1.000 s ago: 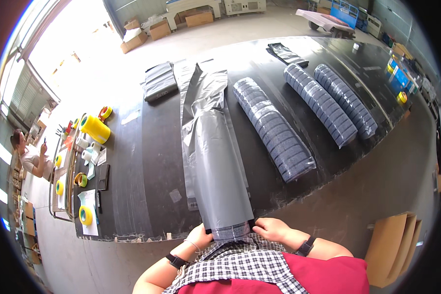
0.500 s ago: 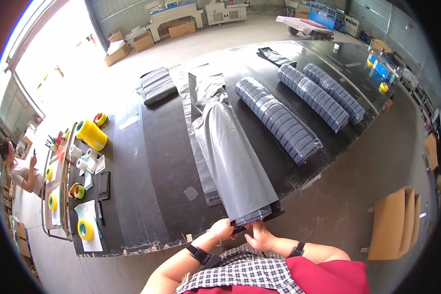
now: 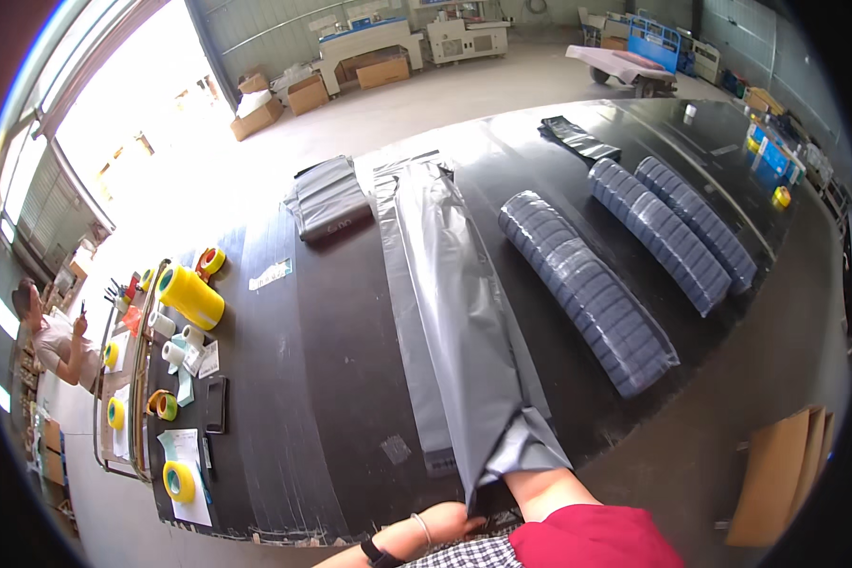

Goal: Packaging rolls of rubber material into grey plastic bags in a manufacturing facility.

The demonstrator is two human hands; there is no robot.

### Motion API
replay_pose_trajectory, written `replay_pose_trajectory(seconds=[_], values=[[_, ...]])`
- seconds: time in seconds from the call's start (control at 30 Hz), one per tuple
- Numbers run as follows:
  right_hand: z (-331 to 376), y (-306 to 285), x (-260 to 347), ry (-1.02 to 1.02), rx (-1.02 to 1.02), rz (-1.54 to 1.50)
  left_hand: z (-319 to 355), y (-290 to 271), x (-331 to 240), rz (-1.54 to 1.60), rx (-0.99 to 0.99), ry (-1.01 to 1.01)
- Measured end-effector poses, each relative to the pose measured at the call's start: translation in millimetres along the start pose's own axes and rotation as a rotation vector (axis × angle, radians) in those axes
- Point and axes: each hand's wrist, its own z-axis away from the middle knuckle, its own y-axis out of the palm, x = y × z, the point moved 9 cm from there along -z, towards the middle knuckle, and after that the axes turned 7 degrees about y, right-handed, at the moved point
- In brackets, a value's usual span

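Observation:
A long grey plastic mailing bag [image 3: 464,331] lies lengthwise on the black table, with its open end toward me. My right forearm [image 3: 547,492] reaches into that open end, so my right hand is hidden inside the bag. At the left corner of the opening, my left hand [image 3: 447,523] is closed on the bag's edge, its fingertips partly hidden. Under the bag's left side shows another flat grey bag [image 3: 417,379]. To the right lies a wrapped row of dark blue-grey rolls [image 3: 587,293], apart from my hands.
Two more wrapped rows [image 3: 661,237] lie farther right. A folded stack of grey bags [image 3: 327,197] sits far left of the bag. Yellow tape rolls [image 3: 191,295], a black phone [image 3: 217,405] and papers line the left edge. A person [image 3: 62,341] is beyond. Cardboard [image 3: 776,478] stands at right.
My right hand has gone from the bag's mouth to inside it, along with the dark wrapped piece that showed there. The bag's mouth is now bunched round my forearm. The view has shifted.

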Motion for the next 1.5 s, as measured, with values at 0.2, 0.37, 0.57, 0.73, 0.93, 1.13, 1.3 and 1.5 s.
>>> replay_pose_trajectory(seconds=[0.2, 0.37, 0.57, 0.73, 0.93, 1.13, 1.3, 1.5], values=[[-25, 34, -29, 0.014, 0.180, -0.014, -2, -70, -12, 0.284, -0.058, -0.093], [18, 36, -25, 0.079, 0.328, 0.008, 13, -86, -23, 0.826, 0.077, -0.012], [75, 16, 1, 0.132, 0.449, 0.062, 33, -218, 56, 0.676, -0.718, -0.236], [125, -149, 17, 0.150, 0.131, -0.166, -30, -276, 104, 0.983, -1.015, -0.265], [73, -171, -79, 0.511, -0.279, -0.278, -73, -296, 109, 1.055, -1.063, -0.511], [21, -102, -124, 0.782, -0.036, -0.460, -76, -314, 133, 0.797, -1.168, -0.340], [26, -104, -130, 0.767, -0.031, -0.598, -83, -312, 129, 0.984, -1.071, -0.411], [24, -119, -123, 0.702, -0.036, -0.635, -86, -314, 151, 0.909, -1.165, -0.213]])
